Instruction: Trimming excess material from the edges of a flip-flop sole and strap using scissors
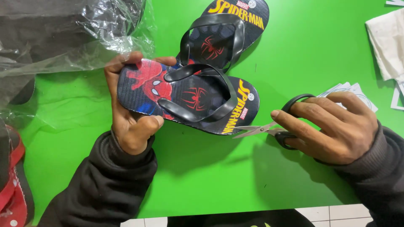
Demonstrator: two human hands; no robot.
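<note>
Near flip-flop (189,98): dark sole printed with a red masked figure at the toe, a red spider emblem at mid-sole and yellow lettering at the heel, crossed by a black Y-strap. It is lifted off the green table (202,176), lying roughly level with its toe toward your left.

Your left hand (130,126) clamps the toe end: the thumb presses the near edge, the fingers wrap over the far edge, closed firmly on the sole.

Second flip-flop (223,33): same print, lying just beyond the first, its toe end touching or tucked behind it; you cannot tell which.

Your right hand (336,126) is closed through the black handles of a pair of scissors (269,129). The steel blades stand slightly parted, their tips at the heel edge of the near flip-flop, just beside the yellow lettering; whether they touch it is not clear.

Surroundings: crumpled clear plastic wrap (84,38) at the far left over dark material; a red-strapped sandal (12,185) at the left edge; paper cards (353,90) behind your right hand; a white cloth (389,42) at the far right.
</note>
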